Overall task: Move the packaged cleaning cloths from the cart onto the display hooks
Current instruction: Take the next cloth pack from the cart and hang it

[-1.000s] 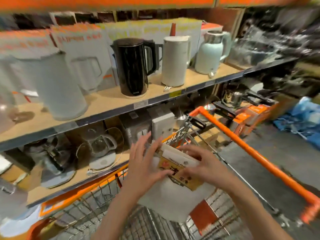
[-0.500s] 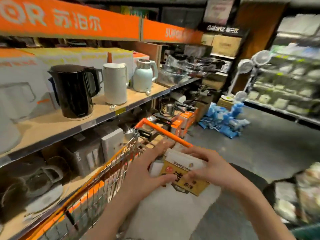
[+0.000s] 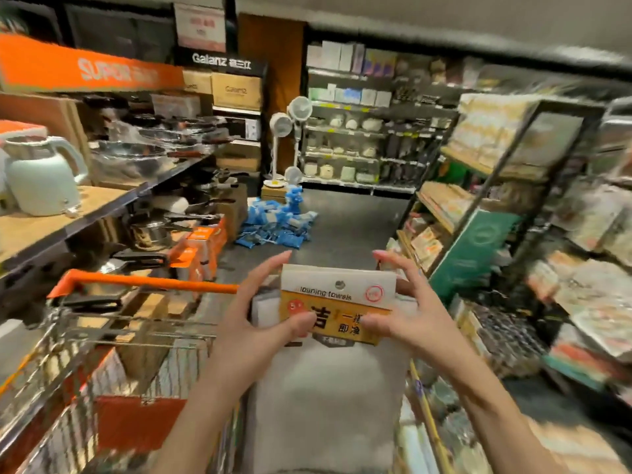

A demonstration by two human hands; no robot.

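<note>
While both hands carry the pack of cleaning cloths (image 3: 333, 302) in front of the chest, its header card faces the camera with the hang hole (image 3: 339, 284) near the top edge, at 12 o'clock on the card. The left hand (image 3: 260, 323) holds the card's 9 o'clock edge, thumb pressed on the orange label and fingers curled behind. The right hand (image 3: 407, 319) mirrors it at the 3 o'clock edge, thumb on the front, with the upper fingers lifted loose above the card's corner. The pack's long axis runs from 12 to 6, and the white cloth (image 3: 325, 398) hangs down from the card between the forearms.

The cart (image 3: 136, 285), known by its orange handle, stands at 9 o'clock from the pack, just beside the left hand. The racks of hanging goods (image 3: 581, 302) lie at 2 to 3 o'clock, nearer the right hand. No bare hook can be made out there, as that side is blurred.

The coming move likely turns on keeping the hole uppermost and clear of the thumbs while the pack swings toward 3 o'clock.
</note>
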